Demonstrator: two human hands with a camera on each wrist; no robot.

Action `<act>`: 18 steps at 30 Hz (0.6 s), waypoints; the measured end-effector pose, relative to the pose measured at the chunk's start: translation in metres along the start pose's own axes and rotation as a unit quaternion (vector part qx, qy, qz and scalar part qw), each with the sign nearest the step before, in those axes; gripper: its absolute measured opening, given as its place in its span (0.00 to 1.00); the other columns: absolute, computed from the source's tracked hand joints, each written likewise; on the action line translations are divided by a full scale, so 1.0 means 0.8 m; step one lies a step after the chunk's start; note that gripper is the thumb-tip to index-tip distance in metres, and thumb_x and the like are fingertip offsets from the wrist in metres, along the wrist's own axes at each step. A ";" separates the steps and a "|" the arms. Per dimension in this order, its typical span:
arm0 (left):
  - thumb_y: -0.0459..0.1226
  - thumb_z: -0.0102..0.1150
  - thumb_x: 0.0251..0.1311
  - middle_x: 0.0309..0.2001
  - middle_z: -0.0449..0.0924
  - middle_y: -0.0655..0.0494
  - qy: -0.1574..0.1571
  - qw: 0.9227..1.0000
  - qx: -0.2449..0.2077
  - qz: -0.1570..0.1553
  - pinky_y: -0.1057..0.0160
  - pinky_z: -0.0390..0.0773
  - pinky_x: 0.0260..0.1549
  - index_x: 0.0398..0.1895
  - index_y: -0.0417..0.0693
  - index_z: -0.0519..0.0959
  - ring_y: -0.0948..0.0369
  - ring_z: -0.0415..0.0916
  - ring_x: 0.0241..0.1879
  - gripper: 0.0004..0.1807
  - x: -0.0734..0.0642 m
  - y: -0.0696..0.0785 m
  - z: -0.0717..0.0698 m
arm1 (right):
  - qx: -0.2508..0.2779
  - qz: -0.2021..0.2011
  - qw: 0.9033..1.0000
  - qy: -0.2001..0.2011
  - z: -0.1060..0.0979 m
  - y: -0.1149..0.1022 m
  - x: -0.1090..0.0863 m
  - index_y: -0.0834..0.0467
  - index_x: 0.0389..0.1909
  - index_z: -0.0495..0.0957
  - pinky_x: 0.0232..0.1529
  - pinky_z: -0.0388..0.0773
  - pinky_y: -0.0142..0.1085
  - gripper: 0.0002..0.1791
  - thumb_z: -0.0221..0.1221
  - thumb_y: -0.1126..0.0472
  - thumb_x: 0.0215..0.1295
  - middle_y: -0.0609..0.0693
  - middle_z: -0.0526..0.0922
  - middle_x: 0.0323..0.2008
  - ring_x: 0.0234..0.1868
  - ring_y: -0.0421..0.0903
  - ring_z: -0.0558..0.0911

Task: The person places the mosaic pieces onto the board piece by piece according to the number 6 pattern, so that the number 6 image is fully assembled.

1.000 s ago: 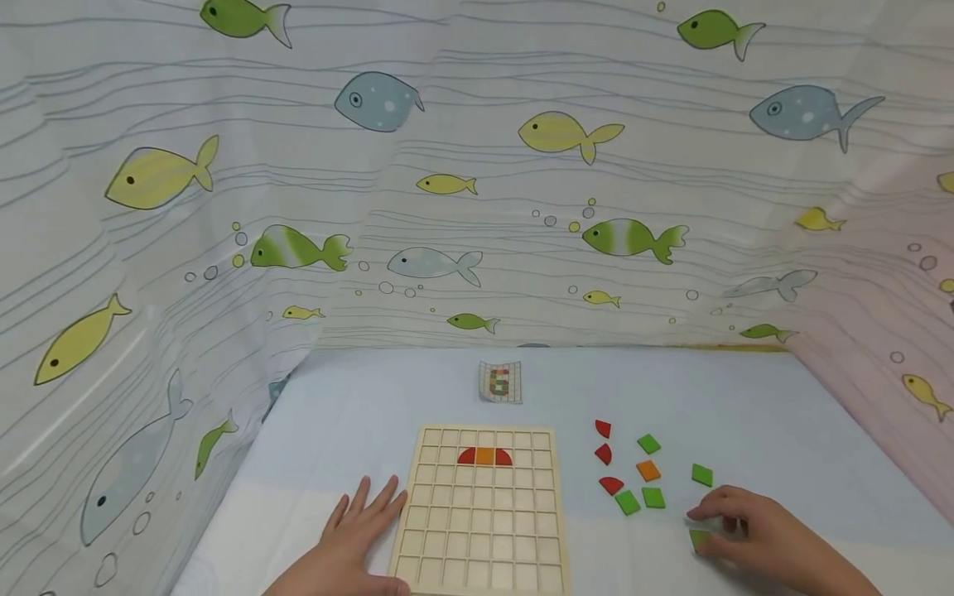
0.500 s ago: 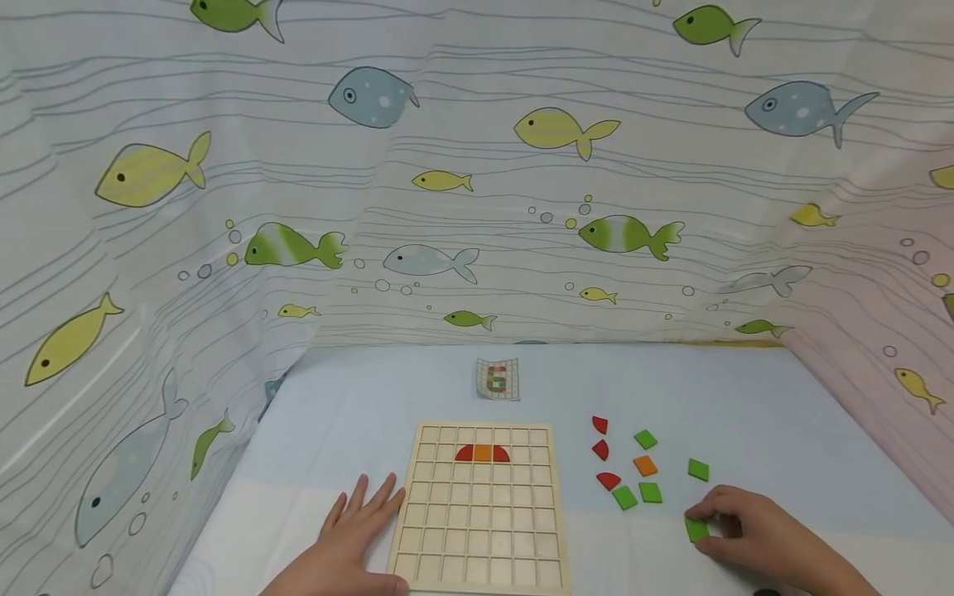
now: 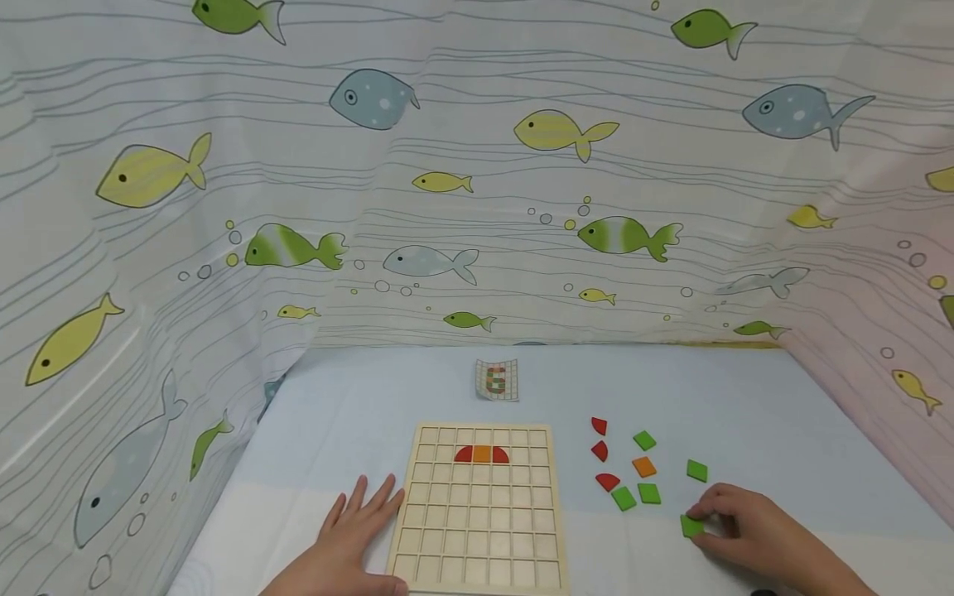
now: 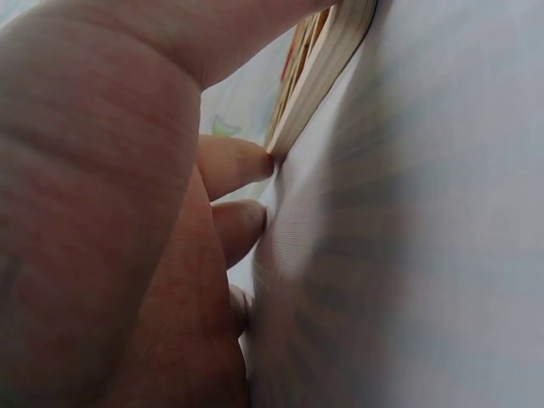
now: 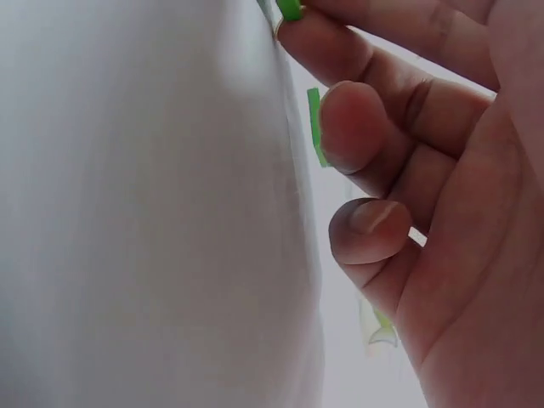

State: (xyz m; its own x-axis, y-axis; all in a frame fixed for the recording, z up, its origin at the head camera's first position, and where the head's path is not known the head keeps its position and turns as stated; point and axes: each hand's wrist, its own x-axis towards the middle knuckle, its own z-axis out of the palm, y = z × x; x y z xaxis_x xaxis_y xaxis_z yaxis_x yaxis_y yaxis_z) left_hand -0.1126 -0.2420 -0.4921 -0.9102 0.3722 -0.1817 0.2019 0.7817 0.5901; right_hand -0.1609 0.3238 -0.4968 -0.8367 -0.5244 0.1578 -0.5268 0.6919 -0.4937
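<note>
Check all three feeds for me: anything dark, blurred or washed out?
Head: fairly evenly lit, pale wooden grid board clear; left wrist: dim bare left hand, dark shadow across pale fabric table cover; right wrist: table cover blurred at left, background washed out.

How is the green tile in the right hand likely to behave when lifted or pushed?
The green tile is probably stiff: its edges look straight and its face flat. It is likely light, being thin and small beside the right hand. Its flat, square shape suggests sliding rather than rolling if pushed.
</note>
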 end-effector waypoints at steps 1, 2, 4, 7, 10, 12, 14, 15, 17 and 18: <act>0.66 0.71 0.40 0.77 0.46 0.41 0.001 1.000 0.001 0.000 0.30 0.31 0.63 0.76 0.41 0.57 0.31 0.27 0.73 0.64 0.000 0.000 0.000 | -0.008 0.003 1.000 0.006 0.001 -0.002 0.001 0.43 0.37 0.84 0.29 0.73 0.29 0.11 0.74 0.49 0.53 0.29 0.77 0.36 0.32 0.29 0.72; 0.65 0.72 0.40 0.77 0.47 0.40 0.002 1.000 0.000 0.002 0.29 0.31 0.63 0.76 0.40 0.57 0.31 0.27 0.73 0.64 0.000 -0.001 0.000 | -0.013 0.008 1.000 0.007 0.001 -0.003 0.003 0.43 0.36 0.84 0.28 0.73 0.29 0.11 0.74 0.49 0.53 0.28 0.77 0.36 0.31 0.29 0.71; 0.65 0.72 0.40 0.77 0.46 0.40 0.005 1.000 -0.002 0.005 0.29 0.31 0.63 0.76 0.40 0.57 0.31 0.27 0.73 0.64 0.000 -0.002 0.001 | -0.015 0.028 0.999 -0.002 0.002 -0.008 0.007 0.42 0.37 0.84 0.28 0.73 0.29 0.11 0.74 0.49 0.53 0.28 0.77 0.35 0.30 0.29 0.71; 0.65 0.72 0.40 0.77 0.47 0.40 0.012 1.000 0.000 0.009 0.29 0.32 0.63 0.76 0.40 0.58 0.31 0.28 0.73 0.64 -0.001 -0.003 0.003 | -0.014 0.059 0.998 -0.015 0.002 -0.019 0.017 0.41 0.37 0.84 0.27 0.72 0.28 0.11 0.73 0.50 0.53 0.29 0.77 0.34 0.29 0.30 0.70; 0.65 0.71 0.41 0.77 0.47 0.40 0.017 1.000 -0.001 0.011 0.28 0.32 0.62 0.76 0.40 0.58 0.31 0.28 0.73 0.63 -0.002 -0.003 0.003 | -0.003 0.050 0.999 -0.008 0.003 -0.030 0.027 0.41 0.38 0.85 0.27 0.73 0.28 0.11 0.73 0.53 0.54 0.29 0.78 0.35 0.29 0.31 0.71; 0.64 0.71 0.42 0.77 0.47 0.39 0.016 1.000 -0.005 0.015 0.28 0.32 0.62 0.76 0.39 0.58 0.30 0.28 0.72 0.62 -0.003 -0.002 0.002 | 0.005 0.021 1.000 0.012 0.004 -0.038 0.031 0.42 0.38 0.85 0.26 0.72 0.28 0.12 0.74 0.56 0.53 0.30 0.79 0.35 0.29 0.32 0.71; 0.63 0.72 0.43 0.76 0.46 0.38 0.016 1.000 -0.010 0.022 0.27 0.32 0.62 0.76 0.39 0.57 0.30 0.28 0.72 0.62 -0.004 -0.002 0.001 | 0.009 -0.010 0.999 0.031 0.006 -0.045 0.036 0.43 0.38 0.85 0.26 0.72 0.27 0.13 0.74 0.59 0.52 0.31 0.79 0.36 0.29 0.33 0.72; 0.63 0.72 0.43 0.76 0.46 0.38 0.016 0.999 -0.011 0.026 0.27 0.32 0.62 0.76 0.39 0.57 0.30 0.28 0.72 0.61 -0.005 -0.002 0.001 | 0.010 -0.022 0.999 0.036 0.007 -0.049 0.038 0.44 0.39 0.85 0.26 0.72 0.27 0.14 0.74 0.60 0.52 0.31 0.79 0.37 0.29 0.33 0.72; 0.62 0.72 0.44 0.77 0.46 0.38 0.015 0.999 -0.012 0.031 0.28 0.31 0.62 0.76 0.39 0.57 0.30 0.28 0.72 0.61 -0.005 -0.002 0.001 | 0.003 -0.033 0.998 0.046 0.010 -0.057 0.043 0.44 0.39 0.85 0.26 0.72 0.27 0.14 0.74 0.61 0.52 0.31 0.79 0.37 0.29 0.33 0.72; 0.62 0.71 0.44 0.77 0.46 0.39 0.015 0.999 -0.012 0.032 0.28 0.32 0.62 0.76 0.40 0.57 0.30 0.28 0.72 0.61 -0.005 -0.002 0.001 | 0.000 -0.037 0.998 0.050 0.012 -0.061 0.047 0.43 0.39 0.85 0.26 0.72 0.26 0.15 0.74 0.61 0.52 0.31 0.79 0.37 0.28 0.33 0.72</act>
State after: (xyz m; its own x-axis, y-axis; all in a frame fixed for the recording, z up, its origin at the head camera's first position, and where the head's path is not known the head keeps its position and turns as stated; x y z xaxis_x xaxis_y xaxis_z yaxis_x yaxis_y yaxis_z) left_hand -0.1087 -0.2442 -0.4931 -0.9067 0.4046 -0.1194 0.2510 0.7448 0.6183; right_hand -0.1652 0.2660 -0.4749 -0.8063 -0.5216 0.2788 -0.5876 0.6530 -0.4778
